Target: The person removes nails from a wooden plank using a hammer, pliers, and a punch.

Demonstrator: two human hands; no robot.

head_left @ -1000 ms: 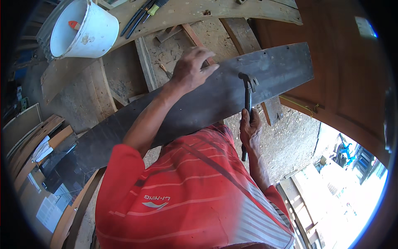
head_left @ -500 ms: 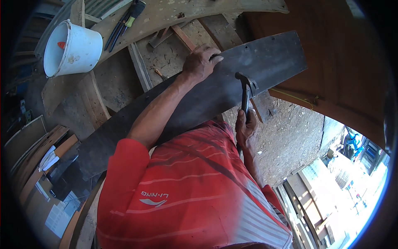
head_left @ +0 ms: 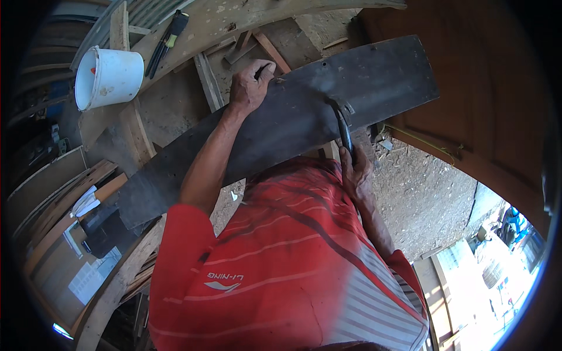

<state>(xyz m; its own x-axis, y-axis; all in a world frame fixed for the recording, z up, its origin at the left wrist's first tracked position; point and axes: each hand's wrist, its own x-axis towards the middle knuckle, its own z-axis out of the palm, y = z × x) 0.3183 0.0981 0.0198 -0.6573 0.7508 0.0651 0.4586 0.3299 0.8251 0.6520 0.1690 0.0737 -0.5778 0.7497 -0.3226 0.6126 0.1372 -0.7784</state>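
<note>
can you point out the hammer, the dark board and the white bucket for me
hammer (head_left: 344,130): head view, on the handle
dark board (head_left: 275,130): head view, on the bare upper face
white bucket (head_left: 122,75): head view, on the outer wall

At my ten o'clock I see a round white plastic bucket (head_left: 122,75), at two a large brown wooden panel (head_left: 477,88).

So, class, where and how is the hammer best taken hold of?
Probably by the dark hammer handle, from the near side: it is slim and points toward the body, with the clawed head at its far end, over the board. The right hand grips it there.
</note>
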